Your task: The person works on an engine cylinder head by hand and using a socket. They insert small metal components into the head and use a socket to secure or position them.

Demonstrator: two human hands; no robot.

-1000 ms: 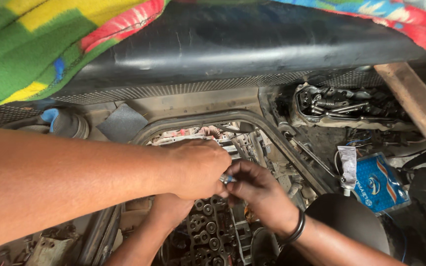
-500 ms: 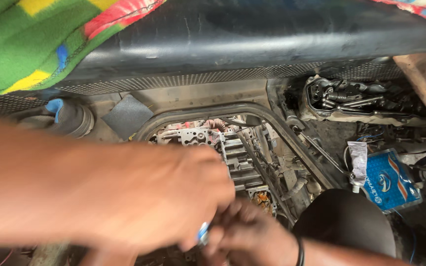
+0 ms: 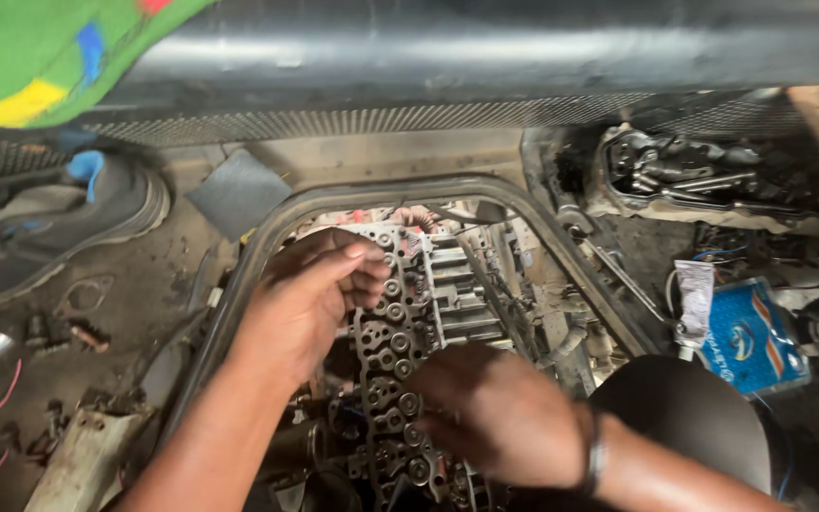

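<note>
Now my left hand [image 3: 310, 299] curls its fingers on the valve plate [image 3: 395, 351] at eleven o'clock. My right hand [image 3: 504, 417] blurs; grip unclear. A slip could drop something into the engine opening [image 3: 267, 237].

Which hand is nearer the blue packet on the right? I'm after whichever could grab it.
Right. The right hand works low on the metal plate, closer to the blue packet; the left hand is farther left.

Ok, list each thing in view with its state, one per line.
left hand: fingers curled on the metal plate's upper edge
right hand: palm down on the plate's lower part
metal plate: exposed in the opening, bolts in place
shoe: lying on its side
blue packet: torn open
</note>
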